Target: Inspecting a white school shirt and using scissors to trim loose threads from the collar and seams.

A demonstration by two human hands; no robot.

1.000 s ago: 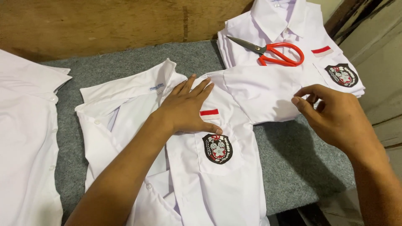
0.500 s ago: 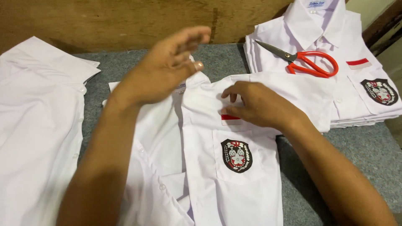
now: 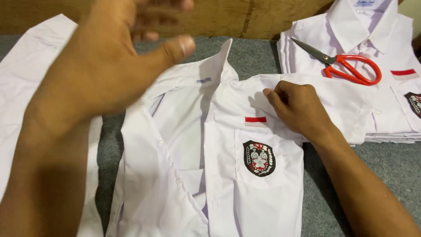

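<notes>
A white shirt [image 3: 219,175] lies open on the grey surface, with a dark badge on its chest pocket [image 3: 259,158] and a small red stripe above it. My right hand [image 3: 298,105] rests on the shirt's shoulder near the collar, fingers curled and pinching the fabric. My left hand [image 3: 109,66] is raised close to the camera, blurred, fingers apart and holding nothing. It hides part of the shirt's left side.
At the back right sits a stack of folded white shirts [image 3: 386,105] with red-handled scissors [image 3: 346,66] on top. More white fabric [image 3: 17,96] lies at the left. Behind runs a wooden wall [image 3: 245,17]. Grey felt surface [image 3: 386,175] shows at the right.
My left hand has lifted off the shirt and risen towards the camera. My right hand has moved left from the sleeve to the shirt's shoulder. The view has shifted closer.
</notes>
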